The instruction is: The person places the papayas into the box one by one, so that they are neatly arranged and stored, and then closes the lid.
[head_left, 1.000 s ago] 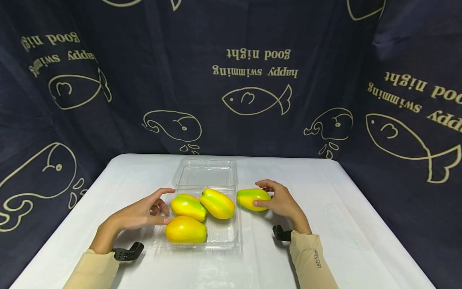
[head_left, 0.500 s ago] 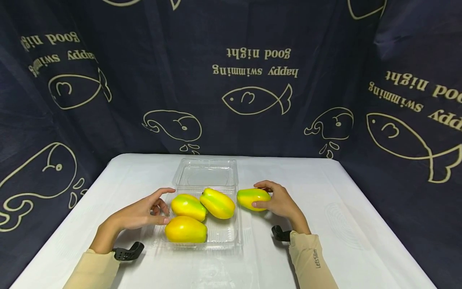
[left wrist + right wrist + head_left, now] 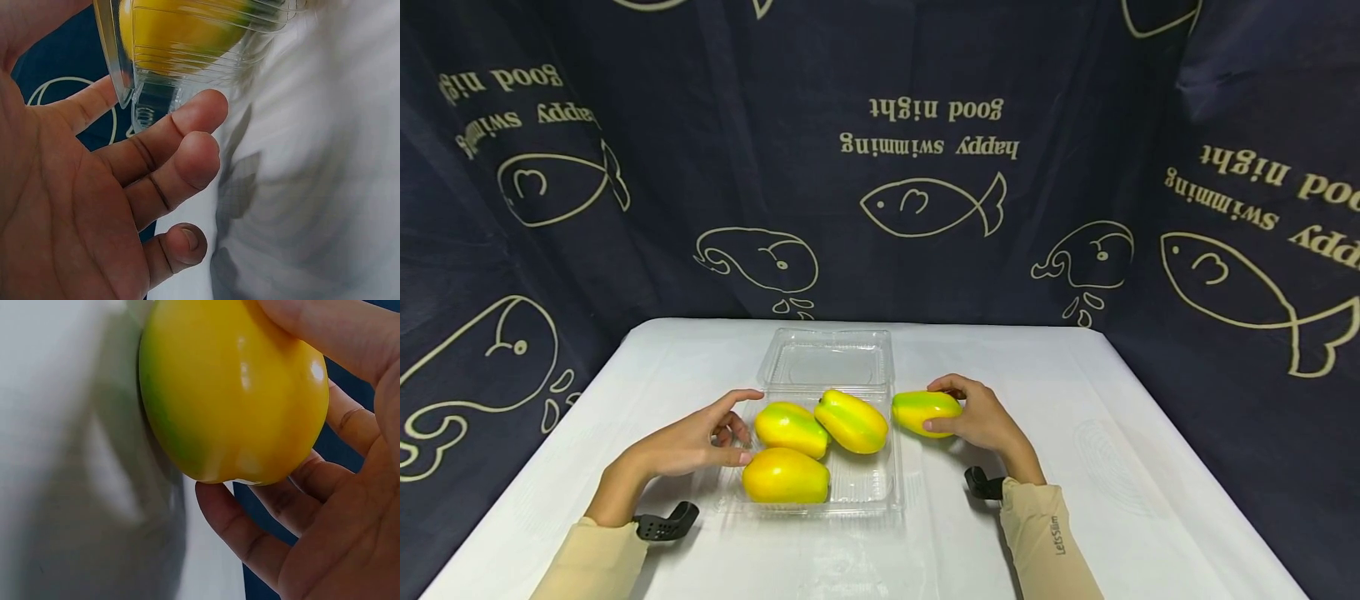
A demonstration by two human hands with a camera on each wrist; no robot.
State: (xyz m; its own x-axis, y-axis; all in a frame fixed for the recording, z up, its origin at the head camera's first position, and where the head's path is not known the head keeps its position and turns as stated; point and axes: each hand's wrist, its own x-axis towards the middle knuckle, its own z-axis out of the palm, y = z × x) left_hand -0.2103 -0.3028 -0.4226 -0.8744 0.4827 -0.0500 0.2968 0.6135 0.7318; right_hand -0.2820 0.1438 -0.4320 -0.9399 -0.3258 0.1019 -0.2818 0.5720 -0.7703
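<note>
A yellow-green papaya [image 3: 926,413] lies on the table just right of a clear plastic clamshell box [image 3: 861,487]. My right hand [image 3: 988,417] holds this papaya by its right end, thumb on the near side and fingers on the far side. In the right wrist view, the papaya [image 3: 234,394] fills the space by the thumb. Three more papayas are in the box: one at the front [image 3: 786,477], one behind it [image 3: 792,429], one at the right [image 3: 852,422]. My left hand [image 3: 692,437] is at the box's left rim, thumb and forefinger spread along it, other fingers loosely bent.
The box's lid [image 3: 827,362] is folded back, away from me, on the white-covered table [image 3: 1037,367]. A dark blue curtain [image 3: 940,275] with fish drawings hangs behind and at both sides. Black camera mounts [image 3: 668,523] sit on both wrists.
Barely anything differs. The right hand has shifted very slightly to the left on its papaya; the left hand, the box and the other papayas stay in place.
</note>
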